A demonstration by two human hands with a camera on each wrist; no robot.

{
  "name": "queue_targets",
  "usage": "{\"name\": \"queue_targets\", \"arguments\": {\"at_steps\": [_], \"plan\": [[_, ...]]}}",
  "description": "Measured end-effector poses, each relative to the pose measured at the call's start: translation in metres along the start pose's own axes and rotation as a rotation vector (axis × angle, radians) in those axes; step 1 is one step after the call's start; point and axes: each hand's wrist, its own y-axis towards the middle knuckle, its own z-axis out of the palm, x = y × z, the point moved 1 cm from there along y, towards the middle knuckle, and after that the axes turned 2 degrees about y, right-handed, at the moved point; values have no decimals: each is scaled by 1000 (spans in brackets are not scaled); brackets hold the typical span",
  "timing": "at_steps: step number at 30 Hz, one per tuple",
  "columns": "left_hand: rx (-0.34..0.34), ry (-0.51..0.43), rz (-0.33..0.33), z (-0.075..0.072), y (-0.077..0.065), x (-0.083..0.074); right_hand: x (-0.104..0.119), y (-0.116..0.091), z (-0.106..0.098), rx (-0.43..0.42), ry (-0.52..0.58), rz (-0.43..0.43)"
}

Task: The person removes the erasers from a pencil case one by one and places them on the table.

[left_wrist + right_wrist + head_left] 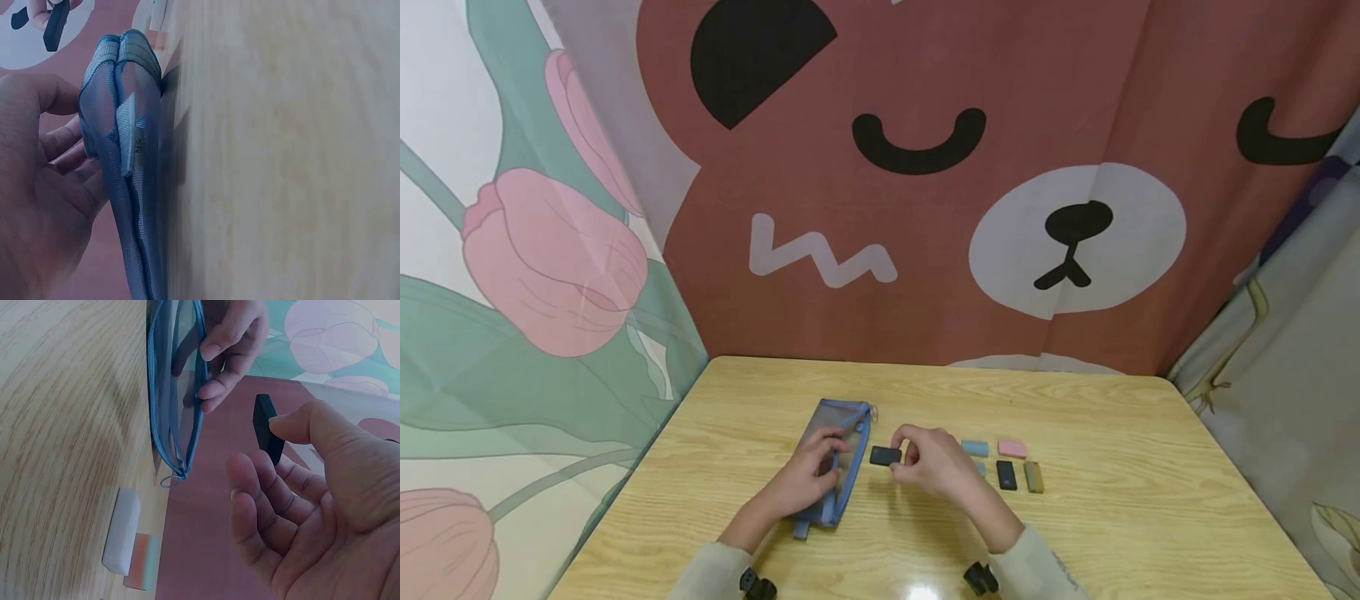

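A blue mesh zip pouch (859, 479) lies on the table with its zipped side parted; inside shows through the opening in the right wrist view. My left hand (811, 477) grips the pouch's upper edge, thumb and fingers (215, 387) bent over it. To the right of the pouch, my right hand (934, 460) pinches a small black block, like an eraser (885, 456), between thumb and fingertips. The black eraser (265, 428) is raised above the table and apart from the pouch, near the zip end with its ring (174, 481).
Right of my right hand lie several small blocks: a blue one (975, 448), a pink one (1012, 449), a black one (1007, 475) and a tan one (1033, 477). Another blue block is partly hidden by the hand. Printed curtains (925, 317) stand behind the wooden table (1135, 517).
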Motion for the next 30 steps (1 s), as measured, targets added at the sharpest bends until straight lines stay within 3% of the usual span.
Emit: {"name": "queue_targets", "arguments": {"at_steps": [16, 30], "plan": [[37, -32, -14, 1, 0, 2, -2, -6, -10, -1, -12, -9], [56, 112, -10, -1, 1, 0, -10, -15, -16, -30, -45, -25]]}}
